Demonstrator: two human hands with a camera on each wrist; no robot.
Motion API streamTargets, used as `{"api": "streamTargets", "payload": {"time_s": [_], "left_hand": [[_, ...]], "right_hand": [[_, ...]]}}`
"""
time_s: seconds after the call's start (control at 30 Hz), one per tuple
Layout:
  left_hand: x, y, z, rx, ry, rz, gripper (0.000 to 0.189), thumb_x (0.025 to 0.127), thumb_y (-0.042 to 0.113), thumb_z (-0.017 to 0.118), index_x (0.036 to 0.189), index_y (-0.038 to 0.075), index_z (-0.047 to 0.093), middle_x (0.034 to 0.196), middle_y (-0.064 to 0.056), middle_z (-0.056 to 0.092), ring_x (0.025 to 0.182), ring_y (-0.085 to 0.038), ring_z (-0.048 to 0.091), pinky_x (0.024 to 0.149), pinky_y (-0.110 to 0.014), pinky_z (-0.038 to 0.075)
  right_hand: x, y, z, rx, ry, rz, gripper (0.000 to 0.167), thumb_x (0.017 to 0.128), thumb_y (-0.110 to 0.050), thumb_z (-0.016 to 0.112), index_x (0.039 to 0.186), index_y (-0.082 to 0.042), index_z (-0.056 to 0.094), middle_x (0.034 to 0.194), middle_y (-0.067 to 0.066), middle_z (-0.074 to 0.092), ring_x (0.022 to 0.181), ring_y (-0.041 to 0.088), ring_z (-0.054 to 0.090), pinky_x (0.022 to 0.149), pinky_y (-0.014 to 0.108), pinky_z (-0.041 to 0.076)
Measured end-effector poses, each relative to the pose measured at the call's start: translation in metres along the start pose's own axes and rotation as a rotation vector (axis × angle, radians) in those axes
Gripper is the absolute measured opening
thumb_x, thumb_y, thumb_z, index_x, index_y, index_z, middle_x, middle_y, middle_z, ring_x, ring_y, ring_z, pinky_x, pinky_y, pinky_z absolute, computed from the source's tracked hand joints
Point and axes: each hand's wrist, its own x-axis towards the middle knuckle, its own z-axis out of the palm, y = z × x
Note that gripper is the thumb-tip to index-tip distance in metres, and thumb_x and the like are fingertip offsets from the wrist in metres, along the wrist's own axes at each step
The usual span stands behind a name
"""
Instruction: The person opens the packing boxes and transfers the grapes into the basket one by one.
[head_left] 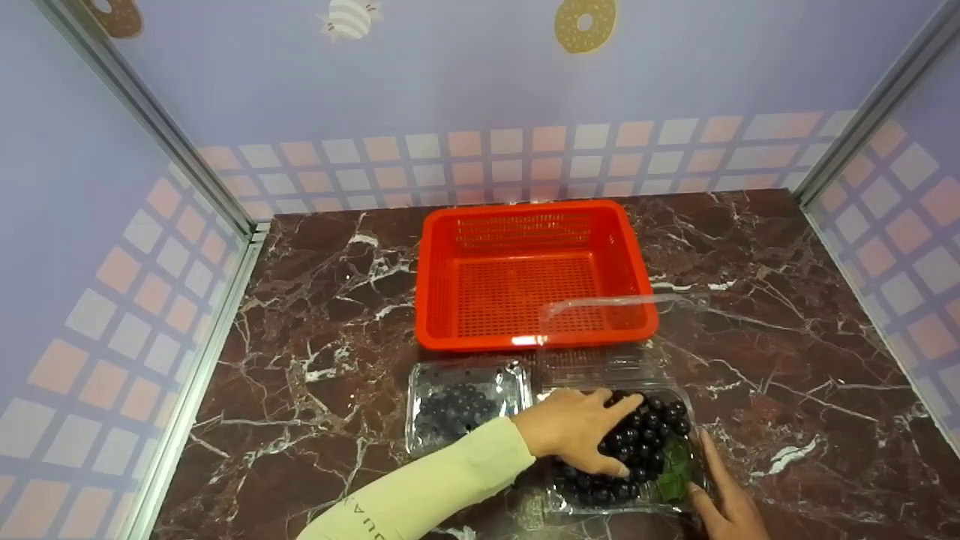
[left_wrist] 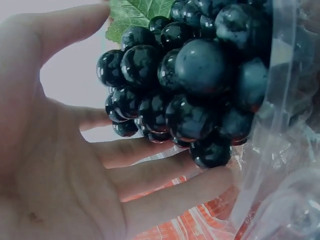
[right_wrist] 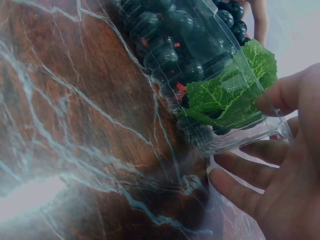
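Note:
A bunch of dark grapes (head_left: 649,439) with a green leaf (head_left: 675,471) lies in a clear plastic box (head_left: 622,511), whose transparent lid (head_left: 592,303) stands up at the back. My left hand (head_left: 574,429) is spread over the grapes from the left. In the left wrist view its fingers (left_wrist: 170,200) stretch along the bunch, and the thumb points at the leaf. At the box's right front corner, my right hand (head_left: 726,499) grips the wall. The right wrist view has the thumb over the rim near the leaf (right_wrist: 235,87) and the other fingers outside.
A red slotted basket (head_left: 424,277) stands behind the boxes, overlapped by the raised lid. Left of the grape box is another clear box (head_left: 469,409) with dark round fruit, partly behind my left sleeve. Patterned panels (head_left: 480,90) enclose the marbled table (head_left: 315,330).

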Motion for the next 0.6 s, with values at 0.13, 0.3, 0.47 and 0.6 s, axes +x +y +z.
{"api": "streamTargets", "payload": {"time_s": [0.13, 0.3, 0.47, 0.6], "left_hand": [[0.0017, 0.0007, 0.0019, -0.01, -0.039, -0.006, 0.097, 0.079, 0.074, 0.055, 0.152, 0.046, -0.001, 0.15, -0.001, 0.036, 0.09, -0.017, 0.063, 0.078, -0.03, 0.054], [0.0045, -0.0003, 0.0049, -0.048, -0.051, 0.011, 0.1, 0.077, 0.071, 0.061, 0.151, 0.049, -0.002, 0.153, -0.001, 0.031, 0.093, -0.017, 0.064, 0.079, -0.03, 0.055], [0.0071, -0.0016, 0.006, -0.104, -0.082, 0.028, 0.102, 0.076, 0.067, 0.065, 0.149, 0.053, -0.005, 0.159, 0.001, 0.021, 0.108, -0.021, 0.063, 0.086, -0.034, 0.055], [0.0095, -0.0016, 0.0064, -0.152, -0.106, 0.042, 0.104, 0.076, 0.062, 0.069, 0.147, 0.056, -0.006, 0.162, 0.002, 0.014, 0.111, -0.023, 0.062, 0.087, -0.035, 0.055]], "right_hand": [[0.0, -0.002, -0.0012, -0.01, -0.02, 0.036, 0.076, 0.093, -0.008, 0.057, 0.156, -0.021, 0.016, 0.151, 0.025, 0.033, 0.112, -0.038, 0.013, 0.089, -0.009, 0.012], [0.0019, -0.0037, -0.0041, -0.024, -0.086, 0.108, 0.078, 0.095, -0.013, 0.055, 0.157, -0.025, 0.009, 0.154, 0.022, 0.029, 0.135, -0.009, 0.021, 0.113, 0.016, 0.025], [0.0028, -0.0038, -0.0045, -0.047, -0.12, 0.142, 0.078, 0.096, -0.015, 0.053, 0.157, -0.026, 0.005, 0.155, 0.022, 0.027, 0.14, 0.022, 0.027, 0.113, 0.043, 0.031], [0.0016, -0.002, -0.0008, -0.014, -0.078, 0.075, 0.078, 0.096, -0.011, 0.053, 0.157, -0.023, 0.006, 0.154, 0.026, 0.026, 0.126, -0.024, 0.012, 0.1, -0.003, 0.016]]}}
